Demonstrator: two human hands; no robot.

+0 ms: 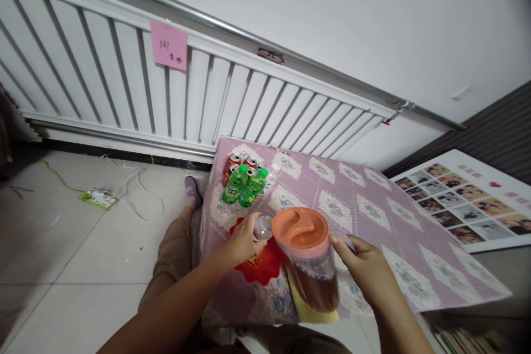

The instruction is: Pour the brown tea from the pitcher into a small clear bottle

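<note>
The right hand [363, 263] has its grip closed around the handle of an orange-lidded pitcher [315, 282] of brown liquid, tilted above the tabletop [344, 204] toward what seems a clear bottle [263, 228], which the left hand [244, 240] grips at the pitcher's rim.

Pitcher [316, 279], one, clear-walled, with a round orange lid bearing a curved, S-like recess, a pale pink band beneath it and a handle at the side away from the red mat [271, 265]; brown liquid in the lower part, some froth along its surface; held tilted, top leaning toward the bottle, just beside the mat as seen. Bottle [263, 228], one, small, clear and colourless, partly hidden in the grip, its neck end turned to the pitcher's lid, seen over the mat's far part; contact with the lid cannot be told.
</note>
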